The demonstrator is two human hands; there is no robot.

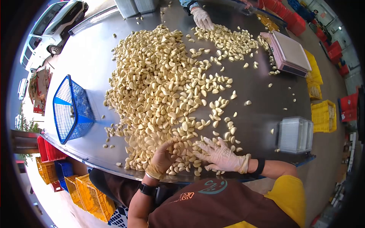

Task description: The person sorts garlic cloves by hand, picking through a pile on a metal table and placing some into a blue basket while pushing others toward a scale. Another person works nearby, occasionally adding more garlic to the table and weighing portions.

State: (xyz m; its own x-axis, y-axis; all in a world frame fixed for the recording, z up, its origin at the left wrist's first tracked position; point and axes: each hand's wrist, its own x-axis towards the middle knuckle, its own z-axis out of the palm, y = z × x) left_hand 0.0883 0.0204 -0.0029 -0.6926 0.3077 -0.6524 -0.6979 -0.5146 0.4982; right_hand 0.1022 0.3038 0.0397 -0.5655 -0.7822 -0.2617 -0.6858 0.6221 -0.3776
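A broad heap of peeled garlic cloves [152, 79] covers the middle of the metal table [258, 114]. At its near edge, my left hand [162, 157], in a thin glove, has its fingers curled around garlic cloves; how many is hidden. Just to the right, my right hand [224, 156], in a whitish glove, lies with fingers spread over loose cloves, palm down. Its fingertips touch the cloves, and nothing is gripped in it. Several cloves lie scattered beyond the right hand.
Across the table a co-worker's gloved hand [202, 18] touches a smaller garlic pile [232, 41]. A scale [289, 53] stands at the far right, clear plastic boxes [294, 135] at the near right. A blue basket [72, 110] sits on the left. Yellow crates [95, 197] stand below the table edge.
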